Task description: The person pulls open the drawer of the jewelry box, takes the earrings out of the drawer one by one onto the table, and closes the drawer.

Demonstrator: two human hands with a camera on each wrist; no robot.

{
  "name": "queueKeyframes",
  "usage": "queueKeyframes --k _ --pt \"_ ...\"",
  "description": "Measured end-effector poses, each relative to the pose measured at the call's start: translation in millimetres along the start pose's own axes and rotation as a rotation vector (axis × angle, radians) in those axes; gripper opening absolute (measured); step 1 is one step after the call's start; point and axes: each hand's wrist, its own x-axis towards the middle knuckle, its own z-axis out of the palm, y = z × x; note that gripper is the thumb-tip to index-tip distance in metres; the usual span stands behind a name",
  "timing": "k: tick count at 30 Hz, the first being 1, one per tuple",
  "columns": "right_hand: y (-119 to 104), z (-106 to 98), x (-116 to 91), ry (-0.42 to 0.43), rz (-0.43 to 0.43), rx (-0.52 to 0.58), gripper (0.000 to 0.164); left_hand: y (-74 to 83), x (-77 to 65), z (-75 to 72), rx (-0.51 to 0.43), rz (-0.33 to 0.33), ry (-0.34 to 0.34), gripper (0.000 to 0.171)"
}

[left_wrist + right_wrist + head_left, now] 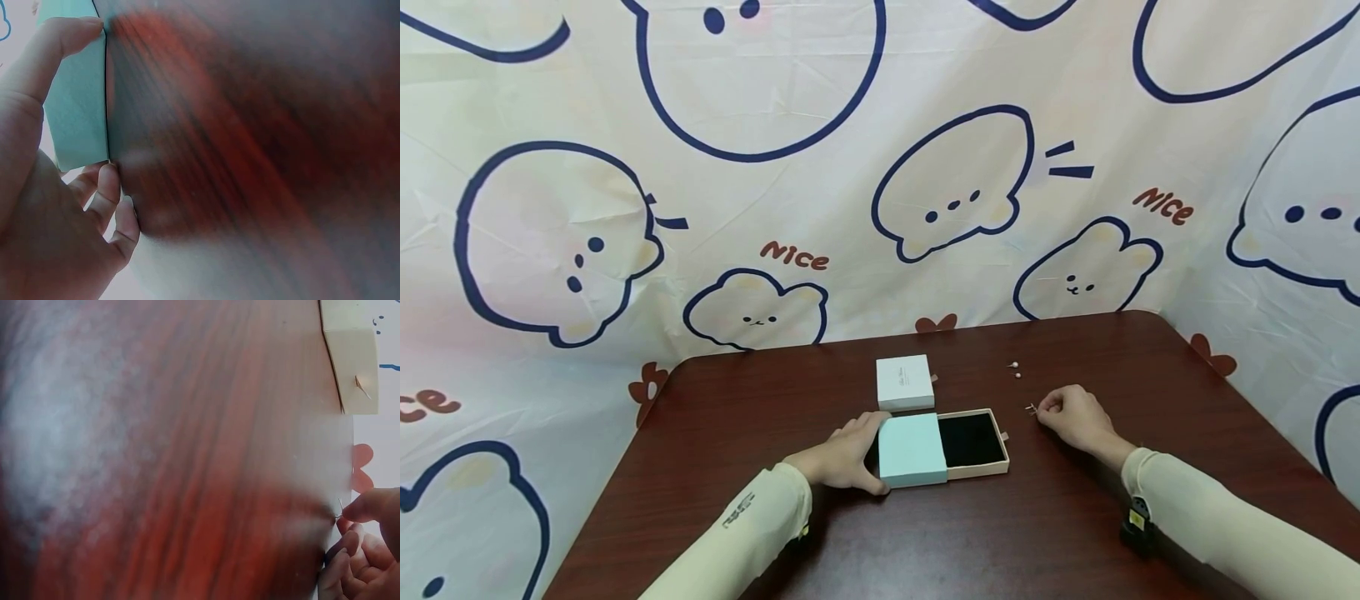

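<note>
A light-blue jewelry box [913,451] lies on the table, its cream drawer [977,471] with black lining slid out to the right. My left hand [842,457] grips the closed left end of the box, thumb at the near corner and fingers at the far one. To the right of the drawer, my right hand [1078,417] pinches a small, thin, shiny earring [1031,409] between thumb and fingertips, close over the tabletop. In the right wrist view the earring's fine pin [340,505] sticks out from the fingertips.
Behind the blue box sits a closed white box [906,382] with a small pull tab. Two small pearl-like studs [1014,365] lie beyond my right hand. The dark wooden table [760,400] meets a printed cloth backdrop [850,208] at its back and sides.
</note>
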Motion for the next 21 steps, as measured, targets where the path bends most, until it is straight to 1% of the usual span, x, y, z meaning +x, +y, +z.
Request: queueKeyframes --k 8,15,21 --pt "0.7 -0.2 -0.1 0.005 0.004 -0.003 0.014 1.2 -0.9 0.0 0.002 -0.002 0.001 0.103" --pt "-0.4 -4.4 -1.6 0.028 -0.038 0.027 0.013 1.7 -1.6 -0.4 0.002 0.003 0.003 0.104" --pt "-11.4 -3.2 -6.1 0.020 -0.080 0.050 0.014 1.4 -1.4 -0.4 0.006 0.008 0.002 0.103"
